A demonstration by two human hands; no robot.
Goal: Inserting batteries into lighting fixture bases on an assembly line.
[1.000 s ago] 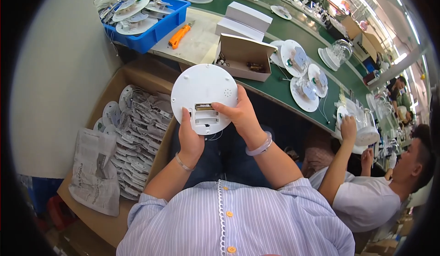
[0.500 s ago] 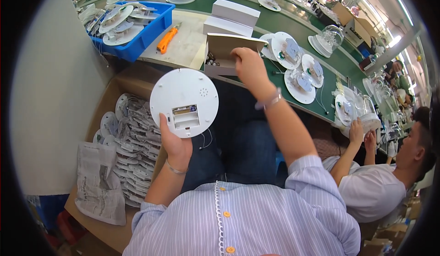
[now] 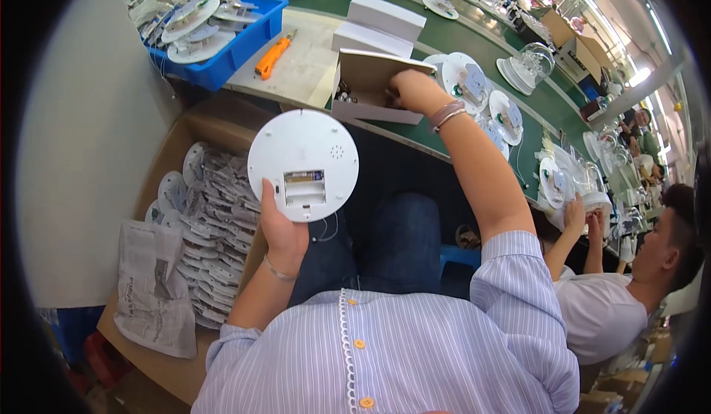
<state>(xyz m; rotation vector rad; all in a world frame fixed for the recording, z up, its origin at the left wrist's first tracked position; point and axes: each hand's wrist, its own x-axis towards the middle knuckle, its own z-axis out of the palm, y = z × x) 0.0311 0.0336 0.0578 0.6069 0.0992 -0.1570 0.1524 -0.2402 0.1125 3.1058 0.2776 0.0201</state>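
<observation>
My left hand [image 3: 283, 225] grips a white round plastic base [image 3: 324, 136] by its lower left edge, thumb on the face. A battery compartment [image 3: 305, 189] shows uncovered in that face, with one battery [image 3: 304, 176] lying along its upper side. A thin wire [image 3: 326, 235] dangles below the base. Beyond it, my right hand [image 3: 416, 90] reaches down into the right part of a white cardboard box [image 3: 385, 112]. Its fingertips are hidden there, and what they touch I cannot make out. Several loose batteries [image 3: 342, 94] lie in the box's left corner.
A blue bin [image 3: 259, 29] of round bases and an orange utility knife [image 3: 275, 55] are at the back left. Similar bases [image 3: 465, 77] lie right of the box. A carton [image 3: 141, 199] of wrapped bases stands at left. At right, a co-worker [image 3: 607, 303] handles a clear-domed piece.
My right hand has moved right and lower into the box, from near its middle to its right part. The left hand still holds the base, which has shifted slightly right in view.
</observation>
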